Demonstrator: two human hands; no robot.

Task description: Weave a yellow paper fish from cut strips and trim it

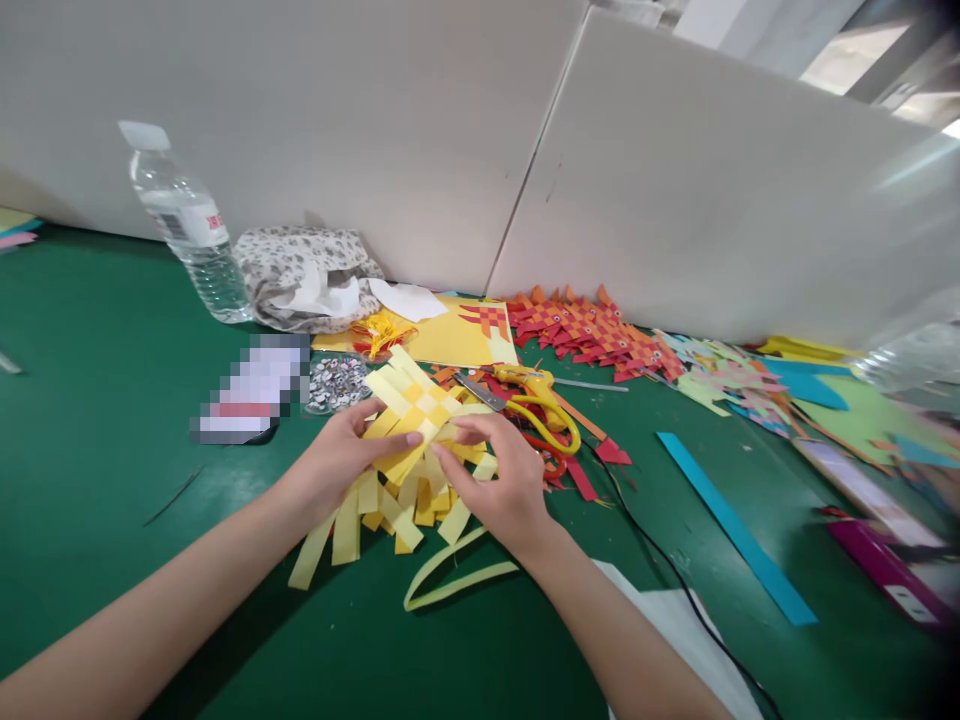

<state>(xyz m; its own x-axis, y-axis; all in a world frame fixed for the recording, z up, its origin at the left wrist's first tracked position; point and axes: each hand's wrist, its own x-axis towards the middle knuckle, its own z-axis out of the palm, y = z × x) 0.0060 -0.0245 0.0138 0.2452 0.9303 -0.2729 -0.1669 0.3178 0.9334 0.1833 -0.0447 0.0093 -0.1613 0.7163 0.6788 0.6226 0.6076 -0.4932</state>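
Observation:
A checkered weave of pale and deeper yellow paper strips (421, 400) is held up over the middle of the table. My left hand (351, 440) grips its left side, thumb lying across the front. My right hand (499, 475) pinches at its right edge, thumb and forefinger close together. Below the weave lies a heap of loose yellow paper strips (397, 510). A long pale yellow strip (450, 590) loops on the table beneath my right hand. Yellow-handled scissors (555, 415) lie just beyond my right hand, close to a yellow glue gun (521, 376).
A water bottle (187, 230), a patterned cloth bag (311, 265) and a blurred-out phone (259, 390) stand or lie at left. Googly eyes (336, 383) are piled nearby. Red-orange woven paper fish (592, 330) line the wall. A black cable (660, 555), blue strip (735, 525) and purple power strip (889, 570) lie right.

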